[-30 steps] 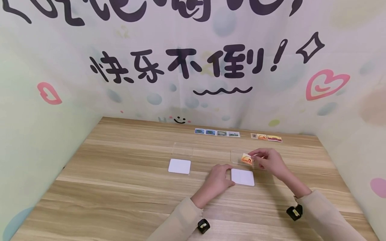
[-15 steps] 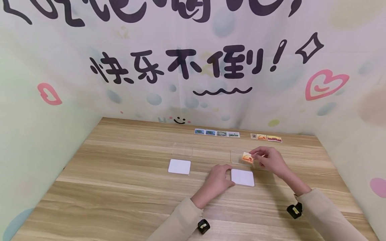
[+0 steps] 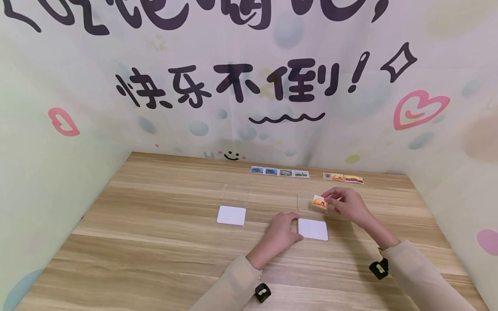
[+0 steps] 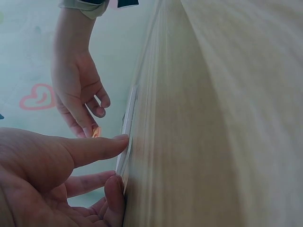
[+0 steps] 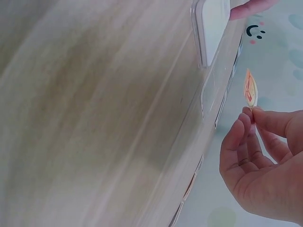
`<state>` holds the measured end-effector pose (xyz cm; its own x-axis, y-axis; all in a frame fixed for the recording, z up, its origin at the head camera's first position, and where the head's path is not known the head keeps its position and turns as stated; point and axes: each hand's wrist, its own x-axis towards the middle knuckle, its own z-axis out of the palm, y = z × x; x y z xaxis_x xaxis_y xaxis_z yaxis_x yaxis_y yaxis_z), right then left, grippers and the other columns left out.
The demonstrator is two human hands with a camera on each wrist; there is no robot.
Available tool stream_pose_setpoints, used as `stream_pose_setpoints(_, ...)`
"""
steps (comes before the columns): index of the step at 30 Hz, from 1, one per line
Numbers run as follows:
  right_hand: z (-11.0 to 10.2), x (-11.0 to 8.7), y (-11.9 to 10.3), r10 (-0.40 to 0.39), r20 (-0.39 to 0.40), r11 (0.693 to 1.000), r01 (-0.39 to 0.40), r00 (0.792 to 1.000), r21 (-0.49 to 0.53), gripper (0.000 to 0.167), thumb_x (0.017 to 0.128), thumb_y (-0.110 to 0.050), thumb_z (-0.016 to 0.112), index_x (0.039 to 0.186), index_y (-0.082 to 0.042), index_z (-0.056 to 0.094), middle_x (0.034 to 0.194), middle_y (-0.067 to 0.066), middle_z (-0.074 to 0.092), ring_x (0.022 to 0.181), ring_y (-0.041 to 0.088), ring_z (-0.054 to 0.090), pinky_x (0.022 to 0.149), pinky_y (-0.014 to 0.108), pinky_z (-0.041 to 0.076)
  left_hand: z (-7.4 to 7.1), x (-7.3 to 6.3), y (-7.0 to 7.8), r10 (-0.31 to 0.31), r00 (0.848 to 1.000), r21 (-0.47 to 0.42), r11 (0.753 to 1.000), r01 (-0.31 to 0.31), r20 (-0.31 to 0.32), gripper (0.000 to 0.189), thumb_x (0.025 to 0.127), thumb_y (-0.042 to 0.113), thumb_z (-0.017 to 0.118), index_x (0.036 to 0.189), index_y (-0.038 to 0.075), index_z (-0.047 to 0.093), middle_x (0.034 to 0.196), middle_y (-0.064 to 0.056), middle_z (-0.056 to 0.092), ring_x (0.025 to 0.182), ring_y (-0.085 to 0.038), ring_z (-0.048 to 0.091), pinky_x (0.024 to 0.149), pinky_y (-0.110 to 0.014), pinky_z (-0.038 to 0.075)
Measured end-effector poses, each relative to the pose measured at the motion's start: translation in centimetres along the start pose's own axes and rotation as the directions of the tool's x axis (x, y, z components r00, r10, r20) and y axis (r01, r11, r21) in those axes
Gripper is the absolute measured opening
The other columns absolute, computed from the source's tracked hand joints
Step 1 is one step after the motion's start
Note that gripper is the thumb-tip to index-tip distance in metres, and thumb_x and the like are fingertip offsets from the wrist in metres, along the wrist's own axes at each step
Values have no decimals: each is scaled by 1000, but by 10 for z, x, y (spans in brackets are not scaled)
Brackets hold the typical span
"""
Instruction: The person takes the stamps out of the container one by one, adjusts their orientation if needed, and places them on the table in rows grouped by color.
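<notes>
My right hand [image 3: 347, 207] pinches a small orange-and-yellow postage stamp [image 3: 320, 202] by its edge between thumb and fingertips. The stamp is raised over the table, overlapping a clear plastic sheet [image 3: 304, 204] in the head view; the right wrist view shows the stamp [image 5: 250, 90] tilted and slightly curved. My left hand [image 3: 279, 235] holds a white rounded card [image 3: 313, 229] at its left side, thumb at the near corner and index finger at the far one. Seen from the right wrist, the card [image 5: 214, 28] lies on a clear plastic base.
A second white card [image 3: 231, 215] and another clear plastic sheet [image 3: 235, 193] lie to the left. Along the table's back are a row of blue and green stamps [image 3: 279, 172] and a shorter row of orange and red ones [image 3: 344, 177]. A printed cloth [image 3: 233, 129] hangs behind.
My right hand has risen slightly toward the back with the stamp, which has tilted a little. My left hand stays at the white card.
</notes>
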<state>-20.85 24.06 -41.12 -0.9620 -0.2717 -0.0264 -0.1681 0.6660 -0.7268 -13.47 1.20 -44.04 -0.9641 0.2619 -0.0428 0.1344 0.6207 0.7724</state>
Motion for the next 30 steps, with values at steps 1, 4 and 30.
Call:
stream_pose_setpoints(1,0,0,0,2,1,1000,-2,1000,0,14,102,0,65,110,8,73,85,17,69,61,15,54,53,24,48,0,0,0,-2,1000,-1,1000,2,1,51,82,6,88,129,-2,71,120,-17,73,114,-32,64,98,-37,53)
stream_pose_setpoints(4,-1,2,1,-1,2,1000,1,1000,-3,14,102,-1,65,110,8,72,85,17,69,61,13,53,53,24,48,0,0,0,-3,1000,0,1000,3,2,51,81,6,88,129,-2,71,120,-17,73,113,-32,64,98,-38,53)
stream_pose_setpoints(30,-7,13,9,-21,2,999,21,1000,-32,15,101,-2,67,110,8,73,92,19,72,65,18,56,56,25,49,1,2,-2,38,999,0,999,-38,-18,49,81,4,87,127,-4,71,118,-18,74,112,-34,65,98,-38,53)
